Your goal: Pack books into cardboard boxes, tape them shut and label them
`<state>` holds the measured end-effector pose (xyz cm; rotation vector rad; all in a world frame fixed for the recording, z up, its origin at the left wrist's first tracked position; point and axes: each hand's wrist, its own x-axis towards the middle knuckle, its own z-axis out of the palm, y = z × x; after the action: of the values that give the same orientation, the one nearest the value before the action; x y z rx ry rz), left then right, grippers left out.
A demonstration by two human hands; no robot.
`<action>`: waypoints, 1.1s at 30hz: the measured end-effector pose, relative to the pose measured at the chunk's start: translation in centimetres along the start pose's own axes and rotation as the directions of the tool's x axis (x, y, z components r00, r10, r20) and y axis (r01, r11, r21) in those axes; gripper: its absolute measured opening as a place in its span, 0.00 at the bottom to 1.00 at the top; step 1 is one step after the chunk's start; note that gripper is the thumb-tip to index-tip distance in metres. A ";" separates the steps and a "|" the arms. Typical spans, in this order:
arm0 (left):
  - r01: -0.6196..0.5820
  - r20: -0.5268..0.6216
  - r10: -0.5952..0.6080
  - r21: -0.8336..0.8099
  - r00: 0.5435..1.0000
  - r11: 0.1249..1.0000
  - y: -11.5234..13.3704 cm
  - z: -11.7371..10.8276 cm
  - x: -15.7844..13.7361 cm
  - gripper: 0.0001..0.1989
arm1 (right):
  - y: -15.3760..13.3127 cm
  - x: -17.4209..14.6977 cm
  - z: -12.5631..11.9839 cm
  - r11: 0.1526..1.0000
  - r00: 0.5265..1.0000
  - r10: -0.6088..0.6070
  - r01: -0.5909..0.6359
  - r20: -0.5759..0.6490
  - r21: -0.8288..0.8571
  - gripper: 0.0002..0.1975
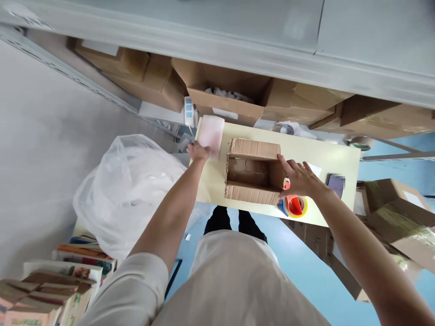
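An open cardboard box [253, 172], its inside bare and its long flaps folded outward, rests on a pale yellow table [322, 158]. My right hand [301, 179] spans the box's right end, fingers at the far corner and thumb at the near one. At the table's left end lies a pale pink sheet or thin stack of sheets [211, 133]. My left hand [199, 152] is closed at its near left edge, with the thumb on top; the other fingertips are partly hidden. Beside my right wrist sits a roll of tape with an orange-red piece [295, 206].
A phone [335, 184] lies on the table's right side. Another tape roll [361, 143] is by the far right corner. A large clear bag of white material [132, 190] bulges at the left. Cardboard boxes [224, 106] line the shelf beyond, beneath a grey metal beam [204, 59].
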<state>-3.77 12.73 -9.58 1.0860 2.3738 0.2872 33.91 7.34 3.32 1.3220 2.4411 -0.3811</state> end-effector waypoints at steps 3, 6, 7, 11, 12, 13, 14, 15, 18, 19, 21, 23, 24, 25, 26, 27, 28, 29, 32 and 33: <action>0.038 -0.014 -0.039 -0.060 0.999 0.997 0.8 1.3 0.5 0.28 | -0.1 0.1 0.1 1.000 1.000 -0.006 0.006 0.008 0.011 0.70; -0.012 0.034 0.017 -0.151 0.999 0.988 0.6 1.6 0.8 0.30 | -0.3 0.1 0.3 1.000 1.000 0.000 0.000 0.018 0.028 0.69; -0.044 0.038 0.051 -0.173 0.998 0.984 0.3 1.4 0.7 0.30 | -0.3 0.1 0.3 0.999 1.000 0.007 -0.007 0.021 0.033 0.69; -0.113 0.008 0.117 -0.187 0.993 0.976 -0.9 -1.5 -0.5 0.26 | -0.6 0.1 0.2 0.998 1.000 0.017 -0.018 0.011 0.065 0.68; -0.134 -0.009 0.135 -0.185 0.991 0.974 -1.2 -2.9 -1.0 0.25 | -0.6 0.1 0.2 0.997 1.000 0.018 -0.018 0.009 0.075 0.69; -0.165 -0.031 0.162 -0.182 0.986 0.969 -1.5 -4.6 -1.5 0.24 | -0.7 0.2 0.2 0.996 1.000 0.018 -0.019 0.009 0.085 0.69; -0.217 -0.061 0.209 -0.176 0.976 0.960 -1.7 -6.5 -2.0 0.23 | -0.7 0.2 0.2 0.995 1.000 0.020 -0.021 0.013 0.095 0.70; -0.280 -0.097 0.266 -0.165 0.959 0.946 -1.8 -8.5 -2.6 0.22 | -0.8 0.3 0.1 0.994 1.000 0.024 -0.026 0.020 0.103 0.71; -0.468 -0.197 0.446 -0.081 0.873 0.880 -0.4 -14.5 -5.0 0.19 | -1.1 0.3 -0.1 0.992 0.999 0.038 -0.042 0.036 0.121 0.72; -0.528 -0.207 0.510 -0.038 0.835 0.849 0.5 -16.0 -6.2 0.18 | -1.1 0.2 -0.2 0.991 0.998 0.041 -0.045 0.037 0.129 0.72; -0.640 -0.174 0.636 0.040 0.751 0.767 2.9 -17.8 -8.9 0.17 | -1.3 0.0 -0.5 0.988 0.999 0.042 -0.046 0.034 0.148 0.70; -0.730 -0.088 0.736 0.091 0.671 0.677 5.4 -17.5 -11.7 0.17 | -1.3 -0.2 -0.8 0.986 0.998 0.040 -0.046 0.037 0.162 0.68; -0.764 -0.019 0.769 0.103 0.639 0.637 6.3 -16.7 -13.0 0.16 | -1.3 -0.3 -1.0 0.985 0.998 0.040 -0.047 0.043 0.167 0.67; -0.792 0.058 0.791 0.108 0.609 0.601 7.1 -15.6 -14.0 0.17 | -1.3 -0.4 -1.2 0.984 0.998 0.041 -0.049 0.051 0.170 0.66; -0.818 0.135 0.806 0.107 0.576 0.566 7.5 -14.3 -14.8 0.18 | -1.3 -0.5 -1.3 0.983 0.997 0.042 -0.052 0.059 0.175 0.66; -0.837 0.209 0.811 0.101 0.547 0.538 7.7 -12.9 -15.3 0.19 | -1.3 -0.6 -1.5 0.982 0.997 0.045 -0.057 0.066 0.181 0.66; -0.841 0.264 0.802 0.090 0.536 0.533 7.6 -11.5 -15.5 0.20 | -1.3 -0.7 -1.5 0.980 0.996 0.050 -0.063 0.071 0.191 0.66; -0.843 0.300 0.793 0.079 0.530 0.533 7.4 -10.3 -15.6 0.20 | -1.3 -0.7 -1.6 0.977 0.996 0.055 -0.069 0.075 0.203 0.66; -0.845 0.345 0.784 0.058 0.516 0.531 6.6 -7.6 -15.2 0.18 | -1.3 -0.8 -1.5 0.969 0.995 0.071 -0.087 0.077 0.231 0.67; -0.848 0.349 0.786 0.051 0.510 0.527 6.6 -7.0 -15.1 0.17 | -1.3 -0.8 -1.4 0.968 0.994 0.073 -0.089 0.078 0.234 0.68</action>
<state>5.12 5.80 4.35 2.1820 1.4663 0.1637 33.00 6.56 5.03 1.4723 2.3328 -0.7039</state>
